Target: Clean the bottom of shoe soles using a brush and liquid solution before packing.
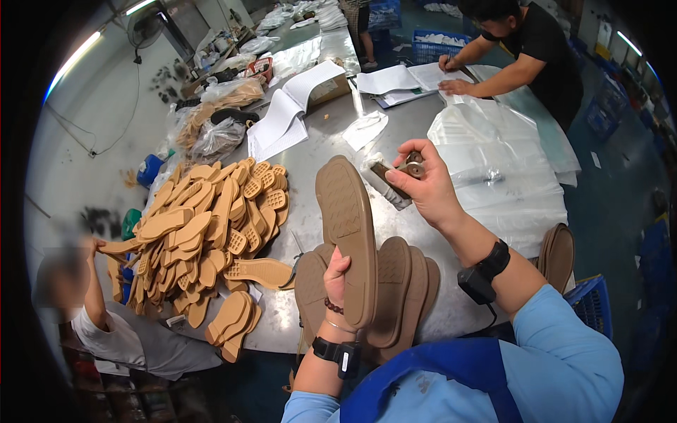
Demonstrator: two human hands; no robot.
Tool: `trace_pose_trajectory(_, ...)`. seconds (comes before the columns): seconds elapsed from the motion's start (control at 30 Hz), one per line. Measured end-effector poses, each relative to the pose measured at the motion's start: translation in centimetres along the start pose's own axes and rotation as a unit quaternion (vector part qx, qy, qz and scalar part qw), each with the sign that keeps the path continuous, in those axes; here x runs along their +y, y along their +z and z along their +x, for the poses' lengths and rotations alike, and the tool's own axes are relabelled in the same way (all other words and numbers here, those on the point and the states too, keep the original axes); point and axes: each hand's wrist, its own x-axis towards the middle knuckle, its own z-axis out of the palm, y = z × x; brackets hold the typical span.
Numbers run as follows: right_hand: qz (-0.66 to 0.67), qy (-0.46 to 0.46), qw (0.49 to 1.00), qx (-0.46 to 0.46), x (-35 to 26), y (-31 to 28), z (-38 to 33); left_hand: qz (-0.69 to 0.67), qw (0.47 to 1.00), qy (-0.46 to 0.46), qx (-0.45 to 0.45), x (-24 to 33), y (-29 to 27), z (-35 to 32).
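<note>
My left hand (pixel 336 273) grips a brown shoe sole (pixel 347 225), held upright with its patterned face toward me; a second edge shows behind it, perhaps another sole. My right hand (pixel 431 185) is closed round a metal tool (pixel 413 168) with a knob and a whitish, cloth-like part (pixel 384 182) at its left end. The tool's exact kind cannot be made out. It is just right of the sole, apart from it. Below, several more brown soles (pixel 395 289) lean together at the table's near edge, partly hidden by my left hand and the held sole.
A large heap of tan soles (pixel 204 225) covers the metal table (pixel 331 134) on the left, where another person handles one. Clear plastic bags (pixel 493 162) lie at the right. Open papers (pixel 282 120) are farther back. Across the table a person (pixel 525 63) writes.
</note>
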Motion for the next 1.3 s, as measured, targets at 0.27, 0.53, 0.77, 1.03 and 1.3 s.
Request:
trace_pose_trajectory(0.27,-0.204,-0.221,0.928,-0.221,-1.9,1.7,-5.4,-0.032,0.988,0.001,0.149,0.5,-2.0,0.7)
trace_pose_trajectory(0.53,-0.154,-0.184,0.932,-0.273,-2.8,1.6,-9.4,0.017,0.962,0.118,0.245,3.0,-4.6,1.0)
trace_pose_trajectory(0.77,-0.327,-0.132,0.928,-0.119,-1.3,-1.0,-7.6,0.177,0.945,0.209,0.177,1.1,3.5,0.7)
trace_pose_trajectory(1.03,-0.149,-0.103,0.983,-0.031,-3.7,-1.3,-5.7,0.486,0.848,0.137,0.161,1.5,3.1,-2.2)
trace_pose_trajectory(1.3,-0.192,-0.048,0.98,-0.027,-5.0,-0.3,-3.3,0.745,0.663,0.061,0.046,0.2,5.8,-6.5)
